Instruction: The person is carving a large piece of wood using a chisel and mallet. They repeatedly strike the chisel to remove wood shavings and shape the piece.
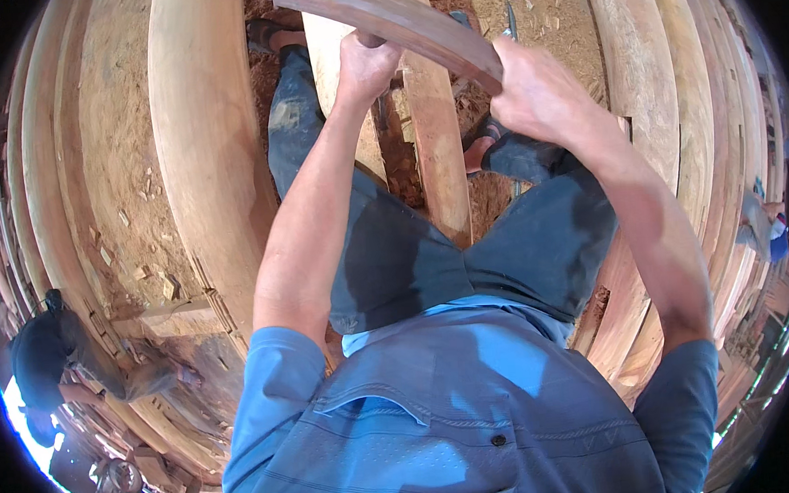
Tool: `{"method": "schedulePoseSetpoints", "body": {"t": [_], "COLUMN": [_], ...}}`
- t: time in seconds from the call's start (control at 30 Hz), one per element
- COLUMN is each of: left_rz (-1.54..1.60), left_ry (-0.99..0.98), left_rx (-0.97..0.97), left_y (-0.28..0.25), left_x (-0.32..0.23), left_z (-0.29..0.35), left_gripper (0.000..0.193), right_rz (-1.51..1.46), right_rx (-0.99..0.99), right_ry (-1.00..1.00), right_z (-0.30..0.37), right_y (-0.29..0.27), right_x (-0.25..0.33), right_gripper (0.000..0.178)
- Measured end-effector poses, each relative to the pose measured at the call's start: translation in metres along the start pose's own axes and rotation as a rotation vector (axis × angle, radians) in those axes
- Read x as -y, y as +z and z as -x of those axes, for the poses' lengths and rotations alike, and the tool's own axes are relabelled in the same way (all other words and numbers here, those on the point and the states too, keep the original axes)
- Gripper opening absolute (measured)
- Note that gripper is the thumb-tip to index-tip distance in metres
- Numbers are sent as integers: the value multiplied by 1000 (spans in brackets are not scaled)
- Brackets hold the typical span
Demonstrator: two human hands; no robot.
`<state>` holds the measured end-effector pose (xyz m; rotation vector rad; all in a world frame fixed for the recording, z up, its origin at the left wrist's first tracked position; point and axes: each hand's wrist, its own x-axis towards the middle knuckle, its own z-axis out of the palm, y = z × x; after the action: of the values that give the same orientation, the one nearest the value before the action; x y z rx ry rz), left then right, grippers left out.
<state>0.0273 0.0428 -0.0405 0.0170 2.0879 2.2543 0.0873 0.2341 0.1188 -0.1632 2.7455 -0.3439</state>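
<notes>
A curved, brown wooden piece (391,19) is raised in front of me, slanting from the upper left down to the right. My right hand (538,87) is closed round its lower right end. Beneath its middle, my left hand (372,65) is closed round a short brown part at the lower edge, mostly covered by the fingers. Whether that part belongs to the same piece, I cannot tell. Below both hands, a long pale timber (438,141) runs between my legs, with a dark gap along its left side.
A thick, smooth timber (200,105) lies left of my legs, and more long timbers (639,64) line the right. Wood chips and sawdust (127,171) cover the ground. Another person (48,354) is low among the timbers at far left; someone else (759,223) is partly visible at far right.
</notes>
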Motion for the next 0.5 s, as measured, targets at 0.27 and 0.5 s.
{"method": "schedulePoseSetpoints", "body": {"t": [0.27, 0.5], "left_rz": [-13, 25], "left_ry": [-55, -69], "left_rx": [15, 26], "left_y": [-4, -6], "left_x": [15, 11], "left_z": [-5, -5], "left_gripper": [19, 16], "right_rz": [-323, -268], "right_rx": [-283, -572], "right_ry": [162, -48], "right_z": [65, 37], "right_y": [-43, -89], "right_x": [15, 15], "right_gripper": [49, 39]}}
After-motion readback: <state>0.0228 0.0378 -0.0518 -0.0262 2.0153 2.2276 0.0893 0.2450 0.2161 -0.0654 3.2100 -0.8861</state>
